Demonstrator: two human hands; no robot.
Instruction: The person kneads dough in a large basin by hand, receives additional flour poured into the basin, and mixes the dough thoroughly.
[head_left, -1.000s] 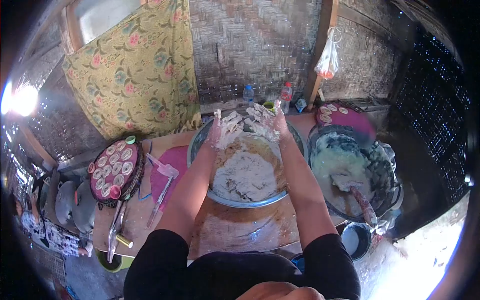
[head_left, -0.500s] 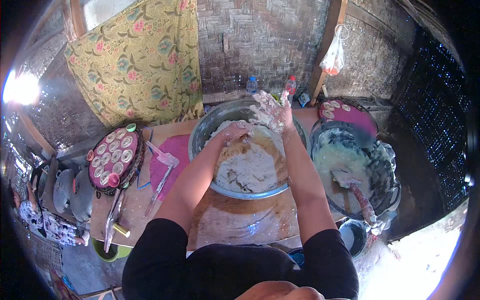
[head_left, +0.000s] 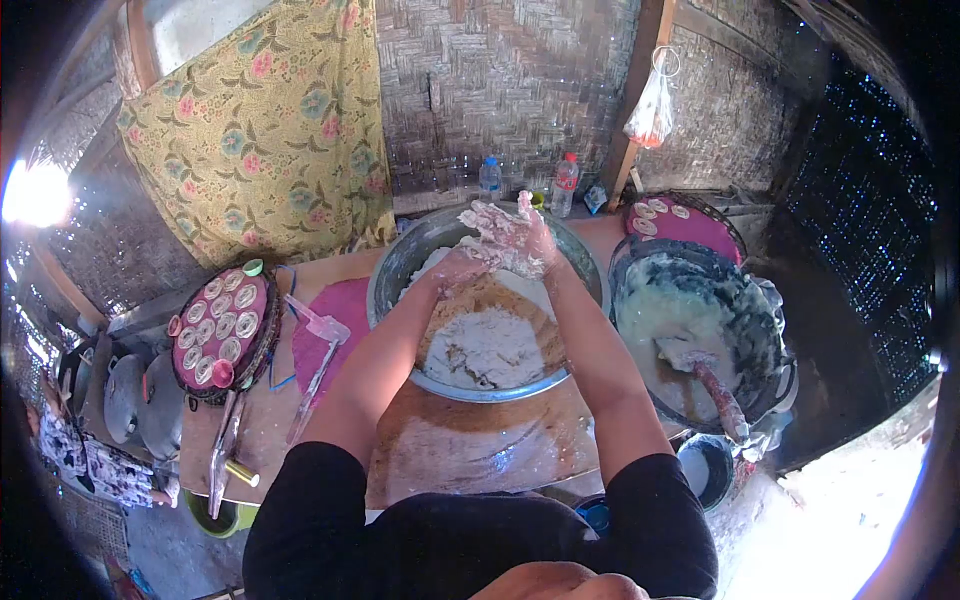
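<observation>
While I am holding my right hand (head_left: 528, 242) spread and coated with dough (head_left: 488, 222) over the bowl (head_left: 485, 395) at the centre of the frame, my left hand (head_left: 460, 268) is hovering close by; I cannot tell whether it is gripping anything. White flour (head_left: 490, 345) is lying in the bowl, and a paddle (head_left: 717, 395) is leaning in the pot (head_left: 755, 315) at right.

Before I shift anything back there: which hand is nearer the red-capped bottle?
Right. The right hand is over the bowl, in front and slightly left of the red-capped bottle; the left hand is farther left.
</observation>
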